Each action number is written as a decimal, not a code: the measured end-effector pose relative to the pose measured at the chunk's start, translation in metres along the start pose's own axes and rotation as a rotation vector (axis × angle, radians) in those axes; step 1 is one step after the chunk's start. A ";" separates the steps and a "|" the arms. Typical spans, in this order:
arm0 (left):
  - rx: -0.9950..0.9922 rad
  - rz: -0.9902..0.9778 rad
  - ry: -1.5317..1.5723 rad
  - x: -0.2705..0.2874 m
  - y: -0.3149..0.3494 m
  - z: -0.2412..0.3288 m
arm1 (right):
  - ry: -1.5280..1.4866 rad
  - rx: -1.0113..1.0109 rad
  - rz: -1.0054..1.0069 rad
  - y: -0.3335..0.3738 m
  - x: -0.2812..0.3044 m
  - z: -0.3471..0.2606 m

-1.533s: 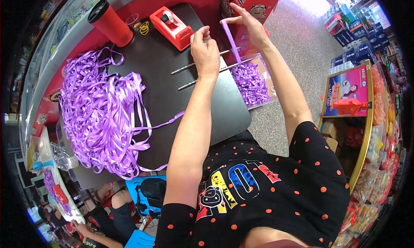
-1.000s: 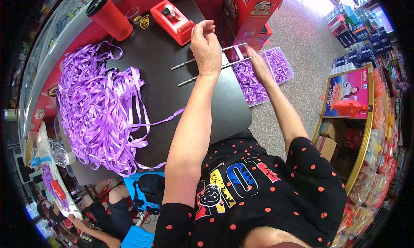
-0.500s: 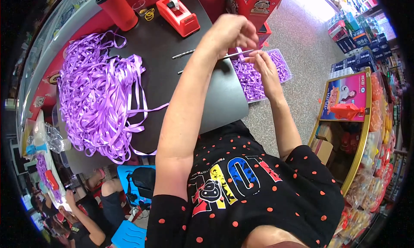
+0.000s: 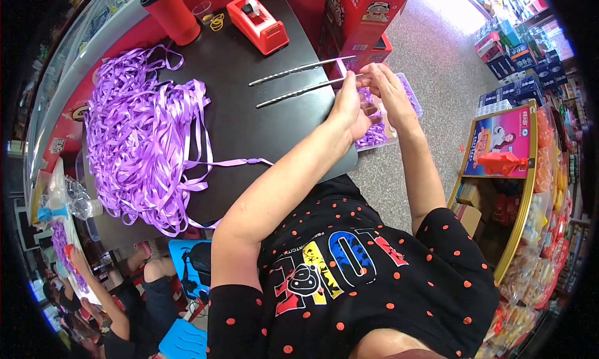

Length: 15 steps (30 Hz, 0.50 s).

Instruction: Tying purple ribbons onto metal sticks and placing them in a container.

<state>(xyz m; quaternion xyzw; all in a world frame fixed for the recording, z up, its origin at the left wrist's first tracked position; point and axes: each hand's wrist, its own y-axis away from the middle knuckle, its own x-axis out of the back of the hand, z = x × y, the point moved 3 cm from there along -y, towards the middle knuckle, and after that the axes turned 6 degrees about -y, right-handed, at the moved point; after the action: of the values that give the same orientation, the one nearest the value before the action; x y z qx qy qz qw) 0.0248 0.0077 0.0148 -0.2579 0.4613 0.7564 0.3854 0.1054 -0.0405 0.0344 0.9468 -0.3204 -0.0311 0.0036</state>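
Observation:
Two thin metal rods with twisted shafts lie side by side on the dark table, their ends past its right edge. A purple ribbon loop hangs at the upper rod's far end. My left hand is beside the lower rod's end, thumb up and fingers apart. Close against it, my right hand has its fingers bent together at the rod tips; what they pinch is hidden. Below both hands, a clear plastic box holds purple ribbon pieces. One ribbon strand runs under my left forearm.
A big heap of purple ribbon covers the table's left side. Behind stand a red tape dispenser, a red tumbler and red cartons. Another person's arm works at lower left. A gold-framed display case stands right.
My left hand has come down from above the rods to beside my right hand, uncovering the rods. The ribbon strand from the heap has shifted right, showing a knot-like fold.

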 end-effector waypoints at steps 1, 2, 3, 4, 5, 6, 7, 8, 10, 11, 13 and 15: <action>-0.062 0.037 0.053 0.002 -0.001 -0.002 | 0.001 -0.002 0.005 0.000 0.001 0.001; -0.059 0.098 0.072 0.007 -0.003 -0.001 | -0.002 0.026 -0.011 0.000 0.001 0.003; -0.053 0.097 0.072 0.010 -0.005 -0.002 | -0.004 0.055 -0.027 0.000 0.002 0.005; -0.150 0.046 0.103 0.006 -0.002 0.004 | -0.006 0.045 -0.023 -0.001 0.002 0.007; -0.248 -0.005 0.135 0.004 0.001 0.008 | -0.004 0.043 -0.021 -0.001 0.004 0.009; -0.283 -0.074 0.208 0.008 -0.006 0.007 | 0.009 0.029 -0.031 -0.002 0.004 0.012; -0.276 -0.079 0.210 0.005 -0.004 0.006 | 0.025 0.015 -0.034 -0.002 0.007 0.015; -0.292 -0.102 0.225 0.002 -0.001 0.004 | -0.024 0.004 -0.032 -0.002 0.009 0.016; -0.307 -0.127 0.244 0.001 0.003 0.004 | -0.014 0.005 -0.013 0.000 0.009 0.015; -0.306 -0.160 0.245 0.003 0.004 0.004 | -0.008 0.009 0.001 0.002 0.008 0.013; -0.314 -0.194 0.250 0.006 0.005 0.006 | 0.054 0.051 0.004 0.000 0.007 0.006; -0.302 -0.239 0.300 0.008 0.006 0.007 | 0.113 0.100 -0.005 -0.001 0.001 -0.009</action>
<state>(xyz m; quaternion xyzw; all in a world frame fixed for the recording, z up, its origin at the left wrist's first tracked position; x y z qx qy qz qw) 0.0150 0.0144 0.0152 -0.4749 0.3613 0.7189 0.3565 0.1072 -0.0401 0.0436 0.9467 -0.3187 0.0384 -0.0256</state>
